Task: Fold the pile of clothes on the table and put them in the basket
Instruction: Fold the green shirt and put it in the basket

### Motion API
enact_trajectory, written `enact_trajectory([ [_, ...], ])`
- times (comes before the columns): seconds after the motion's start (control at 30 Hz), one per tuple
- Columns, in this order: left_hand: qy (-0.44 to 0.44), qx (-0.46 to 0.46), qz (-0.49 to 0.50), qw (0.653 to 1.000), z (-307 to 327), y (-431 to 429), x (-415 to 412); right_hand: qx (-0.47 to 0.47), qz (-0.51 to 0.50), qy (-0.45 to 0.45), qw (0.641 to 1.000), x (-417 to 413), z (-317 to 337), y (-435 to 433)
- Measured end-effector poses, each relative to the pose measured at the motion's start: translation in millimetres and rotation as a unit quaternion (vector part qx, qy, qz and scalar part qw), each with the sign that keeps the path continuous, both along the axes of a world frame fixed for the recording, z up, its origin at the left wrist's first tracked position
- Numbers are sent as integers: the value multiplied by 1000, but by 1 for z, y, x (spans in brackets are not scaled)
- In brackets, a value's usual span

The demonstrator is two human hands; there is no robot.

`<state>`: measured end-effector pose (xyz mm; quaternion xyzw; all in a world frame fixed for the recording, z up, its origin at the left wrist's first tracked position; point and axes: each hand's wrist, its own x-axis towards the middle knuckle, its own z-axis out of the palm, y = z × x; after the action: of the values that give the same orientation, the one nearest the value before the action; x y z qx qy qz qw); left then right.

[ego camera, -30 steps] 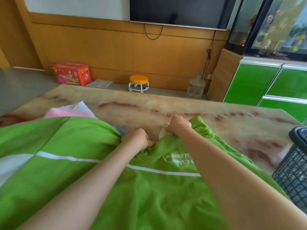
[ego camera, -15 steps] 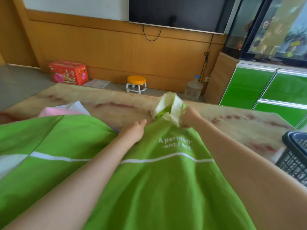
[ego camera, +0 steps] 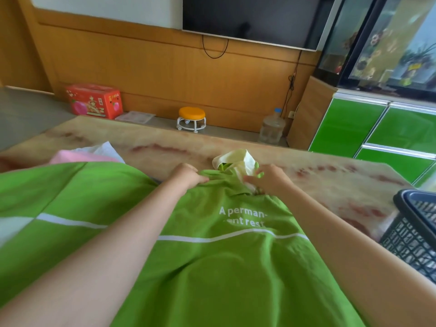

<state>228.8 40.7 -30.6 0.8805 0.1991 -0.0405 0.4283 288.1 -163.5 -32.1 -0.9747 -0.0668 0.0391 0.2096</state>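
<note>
A bright green shirt [ego camera: 212, 267] with a white stripe and white lettering lies spread over the marble-patterned table [ego camera: 330, 185]. Its cream collar [ego camera: 238, 159] sticks up at the far end. My left hand [ego camera: 186, 175] grips the green cloth just left of the collar. My right hand [ego camera: 269, 178] lies on the cloth to the collar's right, its fingers curled at the collar fabric. A pink garment [ego camera: 77, 158] and a white one [ego camera: 101, 148] show behind the green cloth at the left. The dark plastic basket [ego camera: 415, 232] stands at the table's right edge.
Beyond the table on the floor are a red box [ego camera: 94, 100], a small orange-topped stool [ego camera: 191, 119] and a clear water jug [ego camera: 271, 128]. Green cabinets [ego camera: 377, 133] stand to the right, and a television [ego camera: 252, 17] hangs on the wooden wall.
The collar, lifted half a second ago, has come back down toward the table. Both hands have lowered with it and sit on either side of the neck.
</note>
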Motion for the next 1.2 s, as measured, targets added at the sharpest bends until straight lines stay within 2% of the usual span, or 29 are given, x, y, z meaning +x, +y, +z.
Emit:
enact_trajectory([
  [0.13,13,-44,-4,999,-4,-1,-4,-8,-9,-54,998,8,29,38],
  [0.23,30,16,-3,999,-11,-1,-5,-53,3,-26,998,6,34,74],
  [0.43,32,66,-20,997,-28,-1,-11,-173,2,10,985,10,-8,89],
  [0.53,38,56,-14,998,-32,1,-11,-152,-26,2,988,14,-16,87],
  [0.67,66,91,-14,994,-32,4,-12,-106,-65,-20,992,18,-18,80],
  [0.73,54,67,-18,996,-30,3,-15,-47,-103,-60,992,19,-14,77],
  [0.77,24,30,-8,999,-28,2,-16,12,-130,-80,988,20,-10,75],
  [0.83,-82,-47,45,995,-19,0,-19,187,-177,-121,959,24,1,71],
  [0.87,-146,-70,83,983,-13,-2,-19,288,-183,-142,929,26,7,70],
  [0.93,-286,-54,134,947,-2,-1,-15,434,-134,-151,878,31,9,73],
  [0.97,-340,-7,142,930,1,0,-12,453,-90,-123,878,31,8,75],
  [1.0,-366,59,147,917,2,0,-10,425,-43,-76,901,29,2,78],
  [1.03,-357,136,147,913,0,0,-9,355,2,-19,935,28,-5,80],
  [1.1,-252,268,96,925,-11,-3,-11,173,57,53,982,18,-19,74],
  [1.13,-188,311,48,930,-19,-4,-13,111,59,30,992,15,-24,65],
  [1.2,-78,359,-39,929,-31,-7,-19,77,15,-41,996,15,-29,38],
])
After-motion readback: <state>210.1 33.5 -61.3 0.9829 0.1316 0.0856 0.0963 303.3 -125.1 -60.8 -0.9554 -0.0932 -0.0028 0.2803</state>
